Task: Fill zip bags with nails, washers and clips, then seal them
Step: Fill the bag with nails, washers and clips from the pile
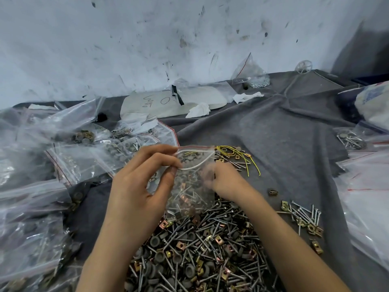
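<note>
- Well, the left hand (136, 186) pinches the zip bag (190, 197) by its open mouth, over the loose hardware (206, 249).
- The right hand (225, 180) is blurred behind the bag; I cannot tell its grip.
- Keep the mouth wide while filling, then press the 2 strips together.

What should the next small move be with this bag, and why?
Probably bring the right hand up to the right end of the open mouth of the zip bag and start pressing it shut. The left hand pinches the left end, and the bag already holds nails and clips. The right hand is blurred behind the bag, so its grip is unclear.
</note>
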`<act>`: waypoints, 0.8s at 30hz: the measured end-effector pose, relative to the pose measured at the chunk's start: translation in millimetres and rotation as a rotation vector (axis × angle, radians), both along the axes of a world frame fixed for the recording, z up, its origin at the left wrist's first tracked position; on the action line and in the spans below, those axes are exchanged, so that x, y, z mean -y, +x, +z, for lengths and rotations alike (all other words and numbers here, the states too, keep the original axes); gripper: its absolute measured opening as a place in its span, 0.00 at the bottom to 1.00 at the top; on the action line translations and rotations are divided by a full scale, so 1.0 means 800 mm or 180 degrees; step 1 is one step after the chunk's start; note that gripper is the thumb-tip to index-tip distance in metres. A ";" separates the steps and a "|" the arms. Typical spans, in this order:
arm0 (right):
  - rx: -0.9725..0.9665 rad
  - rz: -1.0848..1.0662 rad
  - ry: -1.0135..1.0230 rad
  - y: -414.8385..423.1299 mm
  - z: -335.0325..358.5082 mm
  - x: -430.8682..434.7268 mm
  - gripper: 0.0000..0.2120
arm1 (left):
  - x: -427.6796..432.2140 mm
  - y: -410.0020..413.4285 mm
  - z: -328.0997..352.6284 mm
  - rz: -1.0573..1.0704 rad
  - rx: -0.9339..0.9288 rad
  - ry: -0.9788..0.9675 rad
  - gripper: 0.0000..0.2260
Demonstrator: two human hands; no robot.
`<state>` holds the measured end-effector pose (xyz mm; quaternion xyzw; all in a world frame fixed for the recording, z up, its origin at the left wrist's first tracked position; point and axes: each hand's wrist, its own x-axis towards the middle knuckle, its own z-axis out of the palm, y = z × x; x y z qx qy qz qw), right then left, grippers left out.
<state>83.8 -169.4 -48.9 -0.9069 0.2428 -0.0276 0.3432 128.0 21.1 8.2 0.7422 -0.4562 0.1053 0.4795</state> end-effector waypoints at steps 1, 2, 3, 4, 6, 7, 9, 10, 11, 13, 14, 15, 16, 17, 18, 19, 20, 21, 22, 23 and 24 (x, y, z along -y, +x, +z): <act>-0.0036 -0.0012 -0.0038 0.001 -0.002 -0.001 0.05 | 0.000 0.000 0.000 0.0009 -0.0022 -0.0008 0.06; -0.0064 -0.0010 -0.0090 0.001 -0.002 -0.001 0.05 | -0.001 0.001 -0.001 0.0019 -0.0043 -0.0020 0.05; -0.0084 -0.0008 -0.0128 0.002 -0.003 -0.002 0.05 | -0.001 0.001 -0.001 0.0027 -0.0058 -0.0031 0.06; -0.0099 -0.0007 -0.0140 0.003 -0.003 -0.003 0.05 | -0.001 0.001 -0.001 0.0034 -0.0066 -0.0036 0.06; -0.0196 0.0016 -0.0188 0.003 -0.006 -0.006 0.06 | -0.001 0.001 -0.001 0.0035 -0.0060 -0.0028 0.06; -0.0258 0.0029 -0.0251 0.004 -0.006 -0.006 0.06 | -0.001 0.000 0.000 0.0031 -0.0050 -0.0018 0.06; -0.0337 0.0031 -0.0355 0.006 -0.009 -0.005 0.04 | 0.000 0.000 0.000 0.0030 -0.0028 0.0006 0.06; -0.0401 0.0022 -0.0374 0.010 -0.010 -0.004 0.05 | 0.000 0.000 0.000 0.0030 -0.0021 0.0015 0.06; -0.0513 0.0027 -0.0400 0.012 -0.011 -0.004 0.06 | 0.000 0.000 0.000 0.0028 -0.0019 0.0020 0.06; -0.0806 0.0065 -0.0450 0.015 -0.012 -0.003 0.09 | 0.000 -0.001 0.000 0.0024 -0.0004 0.0032 0.06; -0.0837 0.0050 -0.0445 0.015 -0.013 -0.002 0.09 | 0.000 -0.001 0.001 0.0024 0.0010 0.0041 0.06; -0.0768 0.0015 -0.0411 0.014 -0.014 -0.002 0.06 | 0.000 -0.001 0.001 0.0024 0.0019 0.0048 0.06; -0.0625 -0.0034 -0.0377 0.012 -0.016 0.000 0.04 | 0.000 -0.001 0.001 0.0025 0.0019 0.0048 0.06; -0.0507 -0.0082 -0.0379 0.009 -0.015 0.001 0.04 | 0.000 -0.001 0.001 0.0027 0.0009 0.0046 0.06; -0.0431 -0.0128 -0.0404 0.006 -0.013 0.004 0.04 | 0.000 -0.001 0.001 0.0031 -0.0002 0.0046 0.06; -0.0358 -0.0173 -0.0403 0.004 -0.011 0.007 0.04 | 0.000 -0.001 0.001 0.0036 -0.0008 0.0048 0.06; -0.0234 -0.0209 -0.0341 0.003 -0.006 0.011 0.04 | 0.000 -0.001 0.001 0.0043 -0.0006 0.0052 0.06; -0.0056 -0.0226 -0.0214 0.001 0.001 0.014 0.03 | 0.000 -0.001 0.001 0.0051 -0.0002 0.0058 0.06; 0.0169 -0.0249 -0.0054 -0.002 0.011 0.017 0.04 | -0.001 -0.001 0.000 0.0054 0.0004 0.0061 0.06; 0.0428 -0.0273 0.0150 -0.006 0.022 0.019 0.06 | 0.000 -0.001 0.000 0.0050 0.0007 0.0059 0.06; 0.0760 -0.0272 0.0425 -0.011 0.033 0.019 0.08 | 0.000 -0.001 0.000 0.0042 0.0005 0.0054 0.06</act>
